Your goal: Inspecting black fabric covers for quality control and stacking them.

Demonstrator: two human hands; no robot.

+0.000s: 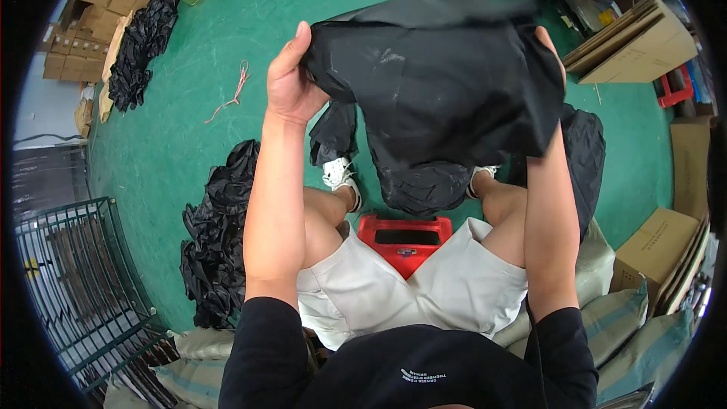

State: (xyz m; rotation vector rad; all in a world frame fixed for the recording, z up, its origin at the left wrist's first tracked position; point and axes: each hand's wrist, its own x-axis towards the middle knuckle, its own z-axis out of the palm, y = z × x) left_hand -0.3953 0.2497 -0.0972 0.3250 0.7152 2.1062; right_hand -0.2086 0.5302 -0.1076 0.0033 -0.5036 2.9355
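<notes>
In front of me I hold up a piece of thin black fabric (447, 83), spread between my two hands, with pale smudges on its surface. My left hand (291, 76) grips its left end, thumb up and the other fingers partly hidden by the cloth. At the right end my right hand (551, 51) grips the edge, most of it covered by the fabric. The cloth's upper flap is blurred. Below the held piece, more black fabric (425, 188) shows between my feet. A crumpled heap of black fabric (219, 238) lies on the floor beside my left leg.
A red plastic stool (407, 236) stands between my legs. Black fabric (585, 159) lies to my right. Cardboard boxes (655, 246), flat cardboard (636, 49) and filled sacks (625, 333) line the right side. A green metal rack (83, 280) stands left. Pink string (238, 89) lies on the green floor.
</notes>
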